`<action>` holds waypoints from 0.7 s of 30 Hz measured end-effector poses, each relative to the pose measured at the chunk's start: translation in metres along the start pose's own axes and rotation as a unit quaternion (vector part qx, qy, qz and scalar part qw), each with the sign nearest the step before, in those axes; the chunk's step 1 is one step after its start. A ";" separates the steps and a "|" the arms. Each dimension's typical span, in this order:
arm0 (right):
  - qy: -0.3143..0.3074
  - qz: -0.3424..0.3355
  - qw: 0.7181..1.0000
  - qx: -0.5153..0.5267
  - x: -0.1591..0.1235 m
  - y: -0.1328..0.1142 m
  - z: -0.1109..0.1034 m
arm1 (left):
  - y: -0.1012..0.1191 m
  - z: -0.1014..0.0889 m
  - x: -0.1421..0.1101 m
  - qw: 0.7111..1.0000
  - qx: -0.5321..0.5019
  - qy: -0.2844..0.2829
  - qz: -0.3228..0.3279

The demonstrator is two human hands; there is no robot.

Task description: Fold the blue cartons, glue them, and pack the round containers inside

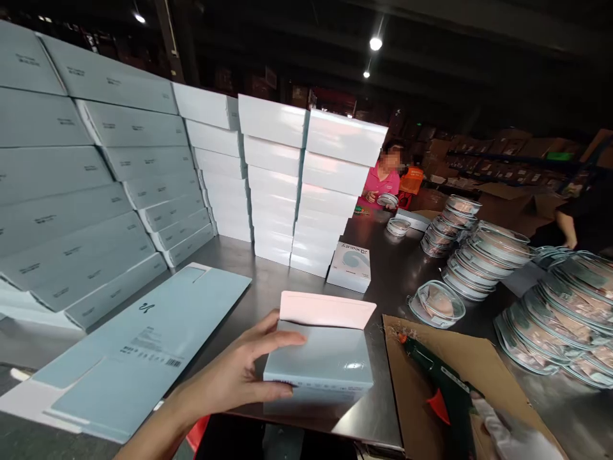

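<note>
My left hand grips a pale blue box at the near edge of the steel table, thumb on its front side and fingers across its top; the box's end flap stands up and open. My right hand, in a white glove at the bottom right corner, is closed round the handle of a dark green glue gun with an orange trigger. The gun's tip points toward the box from above a brown cardboard sheet.
Flat unfolded box blanks lie at left. Tall stacks of closed pale boxes line the back and left. One small box sits mid-table. Stacks of clear-lidded round containers fill the right. Two other people work at the far end.
</note>
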State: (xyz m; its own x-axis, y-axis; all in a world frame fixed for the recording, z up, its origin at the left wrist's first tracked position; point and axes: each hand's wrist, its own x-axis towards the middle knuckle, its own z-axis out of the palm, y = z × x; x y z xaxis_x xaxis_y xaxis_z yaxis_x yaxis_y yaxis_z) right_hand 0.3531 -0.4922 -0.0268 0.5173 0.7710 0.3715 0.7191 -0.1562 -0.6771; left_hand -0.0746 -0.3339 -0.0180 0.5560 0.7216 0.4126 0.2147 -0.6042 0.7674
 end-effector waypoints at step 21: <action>-0.262 -0.405 0.850 0.213 0.007 -0.141 0.088 | 0.003 0.013 -0.005 0.983 0.065 0.011 0.169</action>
State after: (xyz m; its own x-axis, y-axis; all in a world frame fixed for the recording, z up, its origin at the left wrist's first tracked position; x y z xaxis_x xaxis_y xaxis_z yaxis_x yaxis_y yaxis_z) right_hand 0.2146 -0.4103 0.0153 -0.4249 0.7062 0.5664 0.4504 0.7076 -0.5444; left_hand -0.0661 -0.3431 -0.0243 0.5961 0.4783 0.6449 0.1222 -0.8479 0.5159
